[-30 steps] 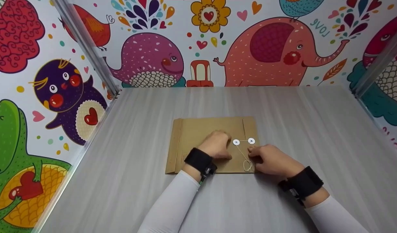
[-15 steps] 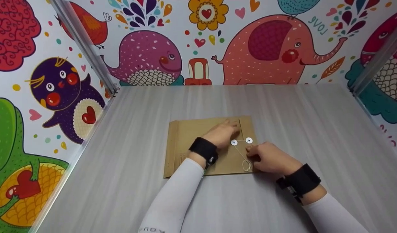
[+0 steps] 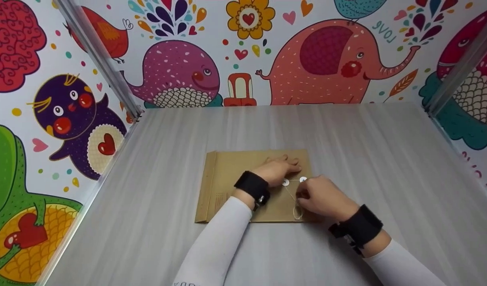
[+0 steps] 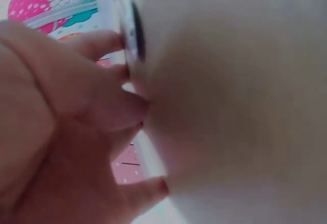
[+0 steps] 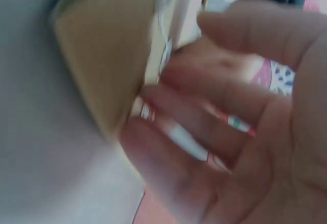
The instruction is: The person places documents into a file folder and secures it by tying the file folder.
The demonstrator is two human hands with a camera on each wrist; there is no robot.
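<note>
In the head view, a brown string-tie envelope (image 3: 243, 186) lies flat at the centre of the grey table (image 3: 366, 151), its flap end toward the right of the frame where 2 white discs (image 3: 285, 182) sit side by side. The left hand (image 3: 277, 171) rests on the envelope just above the discs, fingers extended and pressing down, seemingly to keep the paper from sliding. The right hand (image 3: 321, 196), at the lower right of the envelope, has its fingers curled at the thin string (image 3: 294, 200) that trails from the discs, apparently pinching it. In the left wrist view, blurred fingers (image 4: 110, 111) lie against the tan surface. In the right wrist view, the fingers (image 5: 204, 127) curl beside the envelope's corner at upper left; the string cannot be made out there.
</note>
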